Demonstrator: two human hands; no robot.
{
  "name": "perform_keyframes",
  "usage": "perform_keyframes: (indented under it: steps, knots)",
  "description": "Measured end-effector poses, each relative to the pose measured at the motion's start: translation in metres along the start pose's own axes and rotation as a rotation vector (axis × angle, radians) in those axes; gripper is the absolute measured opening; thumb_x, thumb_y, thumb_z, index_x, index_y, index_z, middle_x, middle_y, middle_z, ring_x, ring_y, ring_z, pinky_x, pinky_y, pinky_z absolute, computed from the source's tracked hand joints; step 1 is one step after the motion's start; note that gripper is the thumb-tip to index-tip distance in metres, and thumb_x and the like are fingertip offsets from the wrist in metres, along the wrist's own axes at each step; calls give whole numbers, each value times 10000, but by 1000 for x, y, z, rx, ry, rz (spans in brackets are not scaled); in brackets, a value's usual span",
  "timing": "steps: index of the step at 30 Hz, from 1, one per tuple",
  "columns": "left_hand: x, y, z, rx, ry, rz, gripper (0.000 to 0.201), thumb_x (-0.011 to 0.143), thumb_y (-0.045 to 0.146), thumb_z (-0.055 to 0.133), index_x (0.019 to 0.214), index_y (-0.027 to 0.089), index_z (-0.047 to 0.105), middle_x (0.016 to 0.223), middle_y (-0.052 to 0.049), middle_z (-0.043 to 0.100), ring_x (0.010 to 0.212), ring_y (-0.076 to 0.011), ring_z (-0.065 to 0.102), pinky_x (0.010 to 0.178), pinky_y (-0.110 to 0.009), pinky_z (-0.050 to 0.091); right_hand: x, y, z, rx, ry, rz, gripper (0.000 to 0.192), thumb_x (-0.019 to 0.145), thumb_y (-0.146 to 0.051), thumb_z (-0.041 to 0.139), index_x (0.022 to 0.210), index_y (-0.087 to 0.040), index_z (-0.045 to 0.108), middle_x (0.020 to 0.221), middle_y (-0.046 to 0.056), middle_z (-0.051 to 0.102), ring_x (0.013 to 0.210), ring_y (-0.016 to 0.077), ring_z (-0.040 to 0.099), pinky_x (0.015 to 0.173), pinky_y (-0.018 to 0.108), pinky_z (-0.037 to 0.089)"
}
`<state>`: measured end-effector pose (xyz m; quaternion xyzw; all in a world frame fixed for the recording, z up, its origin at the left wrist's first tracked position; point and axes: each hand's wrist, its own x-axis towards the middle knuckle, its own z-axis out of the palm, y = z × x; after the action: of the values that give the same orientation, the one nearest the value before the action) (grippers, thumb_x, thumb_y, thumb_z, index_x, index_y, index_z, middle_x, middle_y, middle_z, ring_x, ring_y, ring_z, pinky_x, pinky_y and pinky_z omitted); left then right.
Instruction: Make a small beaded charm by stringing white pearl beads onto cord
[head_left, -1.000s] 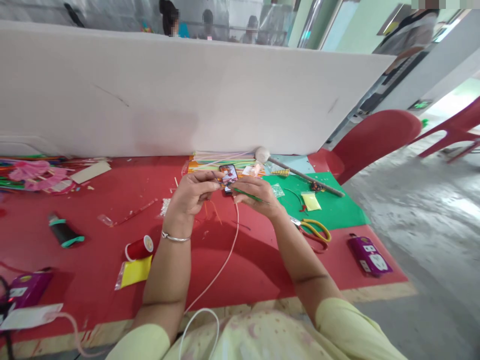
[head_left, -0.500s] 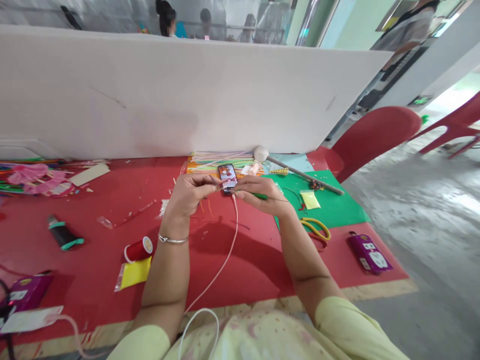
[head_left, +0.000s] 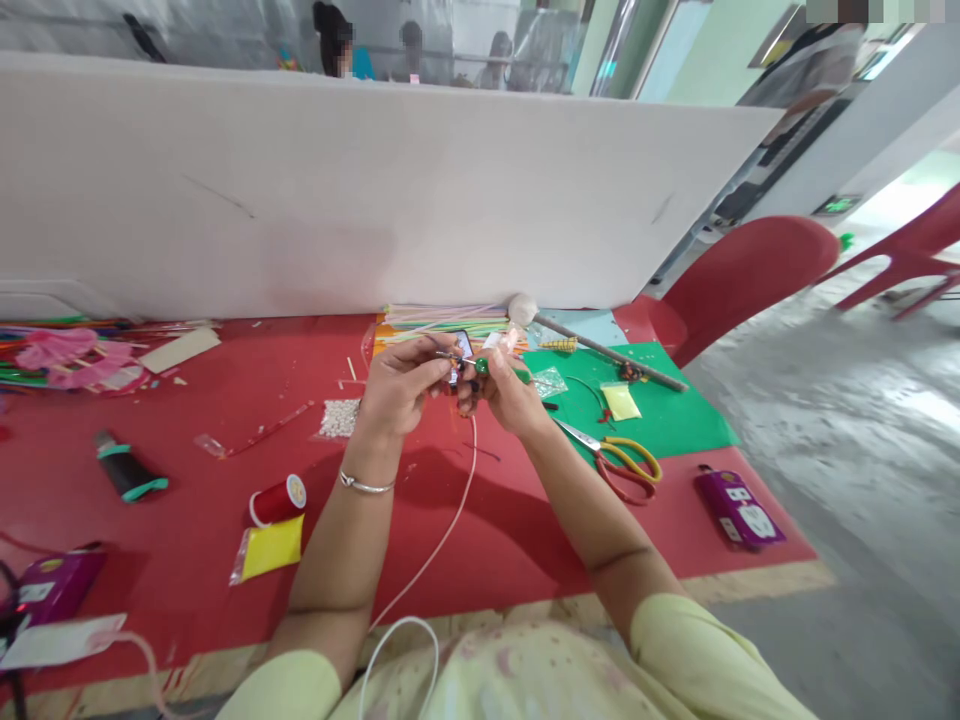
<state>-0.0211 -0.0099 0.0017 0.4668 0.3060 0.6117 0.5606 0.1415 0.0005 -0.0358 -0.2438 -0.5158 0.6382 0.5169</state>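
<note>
The left hand (head_left: 401,388) and right hand (head_left: 511,392) meet above the table (head_left: 525,530), just in front of the phone (head_left: 463,346), which they partly cover. The left fingers are pinched together on a small dark piece (head_left: 451,357), too small to make out. The right fingers are clamped on a green tool (head_left: 481,367), its thin shaft pointing left to the dark piece; whether the two touch, I cannot tell. A pale cable (head_left: 471,475) runs from near the phone toward the person.

Beside the left wrist lies a bag of white beads (head_left: 340,418); nearer the person are a red spool (head_left: 279,500) and, touching or just beside it, a yellow packet (head_left: 274,546). To the right of the right hand, scissors (head_left: 628,468) lie partly on a green sheet (head_left: 675,422). Beyond them, a stick (head_left: 585,340) with a white ball (head_left: 523,308) at one end slants across the sheet.
</note>
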Motion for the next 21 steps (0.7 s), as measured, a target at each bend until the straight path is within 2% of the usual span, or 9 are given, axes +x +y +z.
perform_keyframes:
  steps: [3, 9, 14, 18, 21]
  knots:
    - [0, 3, -1, -53, -42, -27, 247, 673, 218, 850, 912, 183, 803, 768, -58, 753, 555, -116, 628, 445, -210, 400, -1, 0, 1, -1, -3, -1, 562, 866, -733, 593, 881, -173, 644, 680, 17, 674, 514, 136, 637, 455, 250, 552]
    - [1, -1, -3, 28, 42, 35, 245, 635, 208, 885, 866, 172, 810, 685, -46, 727, 560, -117, 627, 473, -212, 411, -4, -2, 6, -67, 66, -36, 580, 877, -757, 549, 902, -188, 661, 728, 27, 666, 577, 139, 641, 470, 241, 539]
    - [1, -7, 1, 134, 150, 71, 225, 646, 185, 834, 870, 184, 816, 703, -16, 725, 558, -97, 580, 493, -211, 423, -10, -13, 11, -323, 32, -228, 482, 975, -621, 509, 874, -181, 679, 1022, 73, 617, 716, 121, 633, 578, 258, 570]
    - [-2, -12, 13, 336, 287, 181, 248, 705, 213, 785, 951, 193, 809, 756, 2, 726, 659, -110, 609, 597, -219, 489, -11, -13, 16, -560, 121, -412, 416, 1008, -534, 498, 865, -187, 678, 1164, 105, 545, 934, 175, 621, 699, 302, 590]
    - [-4, -17, 23, 272, 327, 166, 266, 714, 257, 785, 975, 202, 794, 818, -7, 742, 692, -119, 632, 600, -224, 499, -10, -5, 19, -703, 222, -579, 376, 1031, -502, 452, 937, -211, 670, 1215, 117, 536, 1134, 236, 569, 914, 410, 571]
